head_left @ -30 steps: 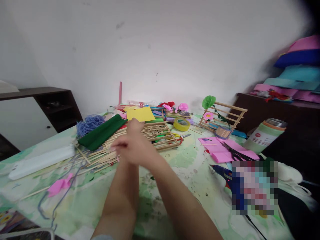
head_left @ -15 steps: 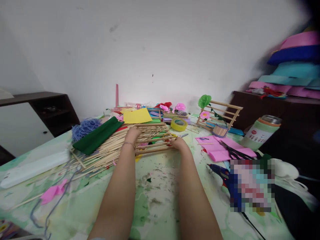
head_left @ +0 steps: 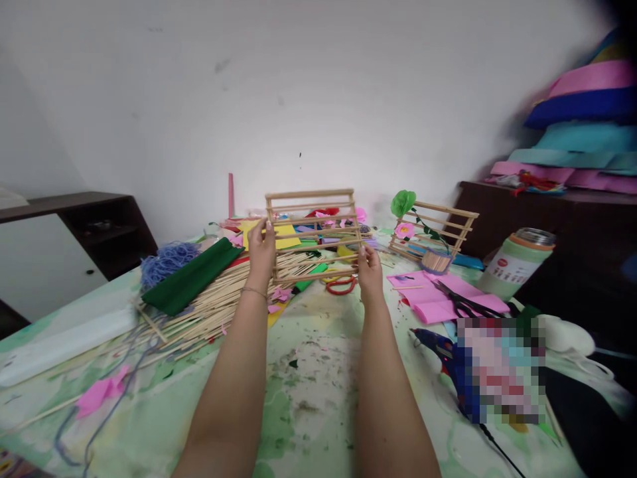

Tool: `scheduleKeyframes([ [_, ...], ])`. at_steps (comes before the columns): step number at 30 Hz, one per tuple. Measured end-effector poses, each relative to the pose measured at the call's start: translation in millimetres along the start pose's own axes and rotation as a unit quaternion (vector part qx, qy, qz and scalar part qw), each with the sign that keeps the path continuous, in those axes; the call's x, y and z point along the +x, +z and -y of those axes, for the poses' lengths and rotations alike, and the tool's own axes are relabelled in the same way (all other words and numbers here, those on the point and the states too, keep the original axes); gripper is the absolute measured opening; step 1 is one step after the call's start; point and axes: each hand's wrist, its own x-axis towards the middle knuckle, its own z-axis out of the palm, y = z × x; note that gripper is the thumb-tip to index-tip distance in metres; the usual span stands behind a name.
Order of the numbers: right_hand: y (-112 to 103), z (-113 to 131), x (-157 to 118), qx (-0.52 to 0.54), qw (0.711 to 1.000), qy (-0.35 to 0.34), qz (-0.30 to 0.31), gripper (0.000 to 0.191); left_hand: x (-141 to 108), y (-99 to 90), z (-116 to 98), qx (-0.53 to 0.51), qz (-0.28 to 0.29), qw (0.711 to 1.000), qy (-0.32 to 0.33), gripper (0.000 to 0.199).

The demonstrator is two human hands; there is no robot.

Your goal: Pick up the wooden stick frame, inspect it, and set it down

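Observation:
A slatted wooden stick frame (head_left: 314,194) is held upright above the table, facing me. My left hand (head_left: 261,247) grips its left side post, and my right hand (head_left: 369,267) pinches the lower right side. Behind and below it show red-handled scissors (head_left: 341,287), a green marker (head_left: 311,277) and yellow paper (head_left: 288,238). Left of my left hand lies a pile of thin wooden sticks (head_left: 213,299), partly under folded dark green paper (head_left: 194,275). To the right, a similar frame (head_left: 448,226) stands with a green paper flower (head_left: 403,202) and a pink one.
Blue yarn (head_left: 169,263) and a long white box (head_left: 70,342) are at left. On the right are pink paper (head_left: 428,305), black scissors (head_left: 468,305), a blue glue gun (head_left: 448,352) and a green bottle (head_left: 517,262). A dark cabinet (head_left: 552,252) stands behind.
Both hands have raised the stick frame from low over the table and tilted it upright. The scissors and marker beneath it are now more exposed.

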Motion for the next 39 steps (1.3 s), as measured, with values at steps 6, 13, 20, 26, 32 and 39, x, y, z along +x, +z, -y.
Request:
scheduleKeyframes([
  [6,-1.2,16.4,-10.2,0.082,0.996,-0.023,-0.012,0.064,-8.6,5.2,-37.9,-0.104,0.03,0.993,-0.056,0.055],
  [13,0.0,8.2,-12.0,0.101,0.994,0.002,-0.052,0.06,-17.4,13.6,-52.6,-0.11,0.005,0.99,-0.087,0.047],
  [20,-7.9,2.3,-10.1,0.062,0.996,0.05,-0.024,0.065,-16.2,13.4,-50.9,-0.079,-0.005,0.99,-0.117,0.045],
  [26,-15.2,13.4,-3.6,-0.007,0.997,0.07,-0.04,0.071,-19.7,16.9,-45.8,-0.093,0.066,0.984,-0.137,0.042],
  [32,-21.3,31.9,-9.9,-0.126,0.98,0.05,-0.143,0.065,-29.4,27.2,-50.0,-0.137,0.123,0.972,-0.143,0.046],
  [39,-14.3,27.9,-21.7,-0.213,0.943,0.043,-0.253,0.053,-43.6,39.8,-57.3,-0.058,0.003,0.994,-0.089,0.065],
])
